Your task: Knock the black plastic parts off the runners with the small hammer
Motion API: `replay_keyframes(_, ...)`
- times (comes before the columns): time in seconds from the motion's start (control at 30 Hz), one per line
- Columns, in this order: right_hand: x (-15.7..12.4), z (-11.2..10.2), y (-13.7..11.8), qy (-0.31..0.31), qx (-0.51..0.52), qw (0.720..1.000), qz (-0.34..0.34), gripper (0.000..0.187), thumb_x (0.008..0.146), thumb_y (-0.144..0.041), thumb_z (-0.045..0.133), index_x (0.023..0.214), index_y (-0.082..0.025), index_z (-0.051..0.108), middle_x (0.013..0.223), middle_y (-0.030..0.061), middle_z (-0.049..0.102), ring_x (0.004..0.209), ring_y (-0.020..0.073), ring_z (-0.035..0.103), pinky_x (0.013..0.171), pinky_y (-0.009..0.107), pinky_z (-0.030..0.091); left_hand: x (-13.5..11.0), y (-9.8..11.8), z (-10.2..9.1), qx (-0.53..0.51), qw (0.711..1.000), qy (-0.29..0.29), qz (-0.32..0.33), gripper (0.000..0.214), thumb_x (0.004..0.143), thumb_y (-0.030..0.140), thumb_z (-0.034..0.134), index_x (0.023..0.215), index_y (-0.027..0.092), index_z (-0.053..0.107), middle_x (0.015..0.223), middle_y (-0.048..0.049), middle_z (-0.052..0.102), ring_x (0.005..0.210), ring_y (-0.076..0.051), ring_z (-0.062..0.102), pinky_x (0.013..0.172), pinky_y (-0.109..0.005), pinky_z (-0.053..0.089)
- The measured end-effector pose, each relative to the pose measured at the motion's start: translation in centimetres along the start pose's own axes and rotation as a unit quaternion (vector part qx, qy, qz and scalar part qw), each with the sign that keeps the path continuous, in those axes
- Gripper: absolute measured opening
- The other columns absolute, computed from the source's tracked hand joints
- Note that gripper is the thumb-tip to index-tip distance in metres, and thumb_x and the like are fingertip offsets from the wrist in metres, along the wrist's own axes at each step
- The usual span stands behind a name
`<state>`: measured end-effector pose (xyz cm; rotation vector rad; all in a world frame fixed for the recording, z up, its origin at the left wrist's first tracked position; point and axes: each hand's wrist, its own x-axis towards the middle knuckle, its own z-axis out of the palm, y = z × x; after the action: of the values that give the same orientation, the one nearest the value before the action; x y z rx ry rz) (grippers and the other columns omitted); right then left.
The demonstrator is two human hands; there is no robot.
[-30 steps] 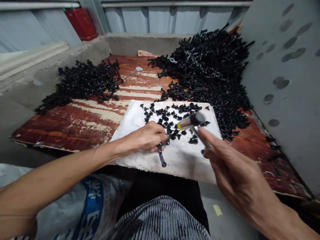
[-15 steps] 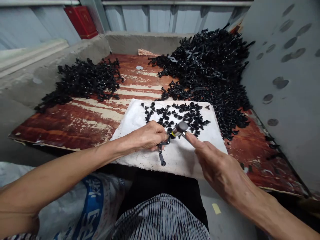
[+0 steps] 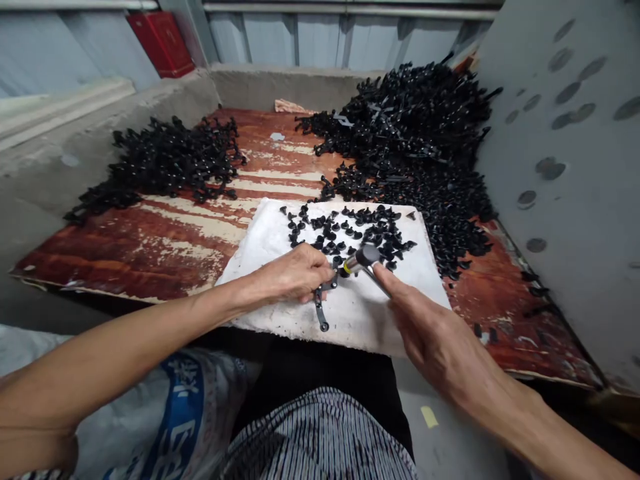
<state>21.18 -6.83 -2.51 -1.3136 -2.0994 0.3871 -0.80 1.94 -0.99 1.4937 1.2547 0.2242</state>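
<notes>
My left hand (image 3: pixel 305 272) is closed on a black jointed bracket (image 3: pixel 321 310) with small round holes, held over the white board (image 3: pixel 270 313). One arm of the bracket points down toward the board's front edge. In my right hand (image 3: pixel 420 313) is a small hammer (image 3: pixel 361 257) with a metal head and a yellow ring. The hammer's head lies just right of my left fingertips, beside the bracket; whether they touch I cannot tell. Several small black knob-like parts (image 3: pixel 377 233) are scattered over the board behind both hands.
A large heap of black parts (image 3: pixel 415 127) rises at the back right, and a smaller pile (image 3: pixel 170 157) lies at the left on the worn red tabletop (image 3: pixel 200 233). A grey panel (image 3: pixel 570 200) stands at the right. A printed sack (image 3: pixel 180 407) sits below left.
The whole view has shifted slightly. Both hands keep their holds, and the hammer's head stays by the bracket with little visible movement.
</notes>
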Motion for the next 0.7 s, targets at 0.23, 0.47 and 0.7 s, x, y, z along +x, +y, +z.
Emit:
replay_keyframes(0.23,1.4,-0.6,-1.0,-0.013,0.189,0.966,0.175,0.017,0.088,-0.036,0.059,0.092,-0.02,0.064,0.071,0.0013,0.065,0.062,0.0149,0.06,0.059,0.027,0.053,-1.6,0.8,1.8,0.026,0.99,-0.097,0.103,0.023,0.089,0.02,0.047,0.067,0.016,0.053,0.055,0.0041,0.054,0.042,-0.005,0.043,0.042,-0.017,0.03)
replay_keyframes(0.47,0.6,0.5,-1.6,-0.029,0.447,0.83,0.331,0.04,0.072,-0.055,0.075,0.081,-0.021,0.056,0.047,-0.0125,0.038,0.034,0.0045,0.028,0.031,0.018,0.026,-3.0,0.8,3.3,0.057,0.983,-0.028,0.174,0.015,0.087,0.029,0.056,0.078,0.017,0.058,0.064,0.0049,0.052,0.057,-0.008,0.046,0.053,-0.02,0.035)
replay_keyframes(0.7,0.6,1.3,-2.0,0.09,0.515,0.784,0.335,0.037,0.071,-0.047,0.08,0.081,-0.022,0.054,0.049,-0.0122,0.04,0.036,0.0046,0.031,0.03,0.017,0.03,-3.5,0.0,4.7,-0.334,0.942,-0.022,0.034,0.046,0.069,0.043,0.079,0.097,0.015,0.057,0.086,-0.0038,0.067,0.068,-0.012,0.063,0.057,-0.024,0.052)
